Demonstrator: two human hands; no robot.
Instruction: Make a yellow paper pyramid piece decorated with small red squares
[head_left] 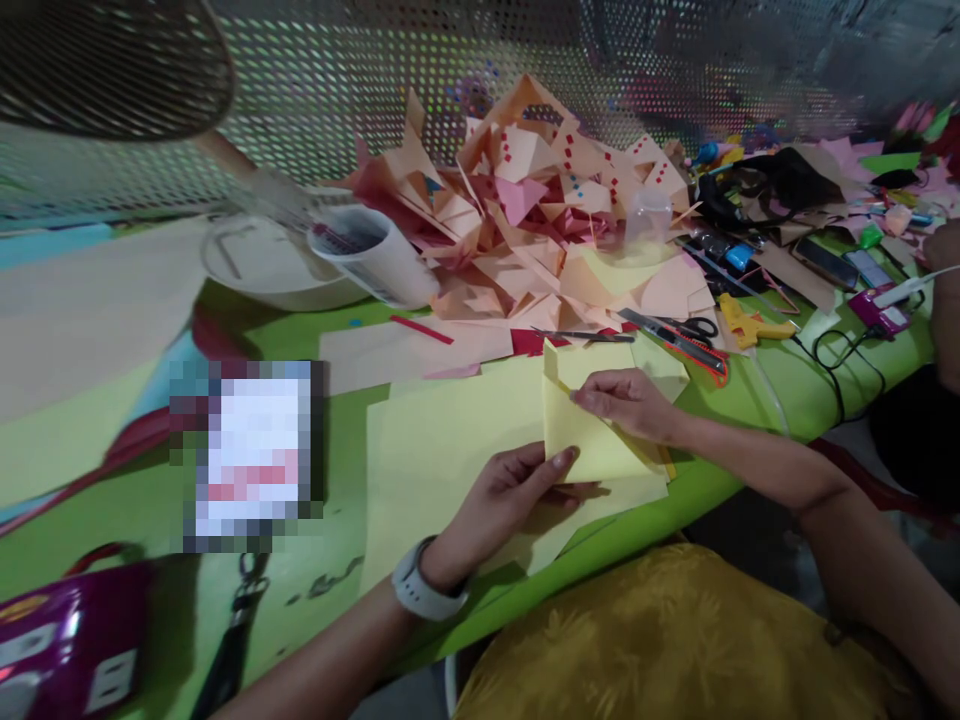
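A folded piece of pale yellow paper (581,440) is between my two hands, just above the table's front edge. My left hand (521,490) grips its lower left corner, thumb on top and fingers underneath. At its upper part, my right hand (626,400) has thumb and fingers pinched on a folded edge. One flap stands up at the paper's top left. Larger yellow sheets (442,450) lie flat beneath my hands. Beyond them are a box cutter (675,342), black-handled scissors (699,327) and a slim pointed tool (585,336).
Peach paper scraps (517,240) are heaped at the back against a perforated metal screen (322,80). A yellow glue gun (750,322) and cables lie right. Left are a blurred-out card (259,450), a purple power strip (82,630) and a fan (112,65). Another person's arm (946,300) shows far right.
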